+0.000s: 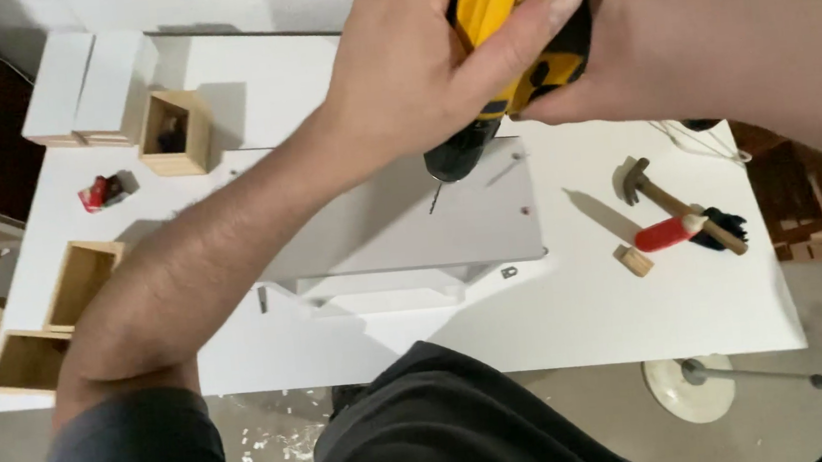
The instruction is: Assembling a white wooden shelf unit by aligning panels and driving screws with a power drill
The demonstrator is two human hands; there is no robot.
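A yellow and black power drill (503, 41) points straight down, its thin bit (436, 198) just above a white panel (411, 226) lying on the white table (580, 315). My left hand (425, 59) wraps over the drill's body from the left, thumb across the yellow housing. From the right, my right hand (712, 21) grips the drill's handle. A small screw (525, 211) sits on the panel to the right of the bit.
A hammer (675, 204), a red-handled tool (670, 232) and a small wooden block (635, 260) lie at the right. Open wooden boxes (176, 133) (80, 283) (27, 363), white blocks (91, 86) and a small red object (101, 192) are at the left. A round stand base (693, 390) rests on the floor.
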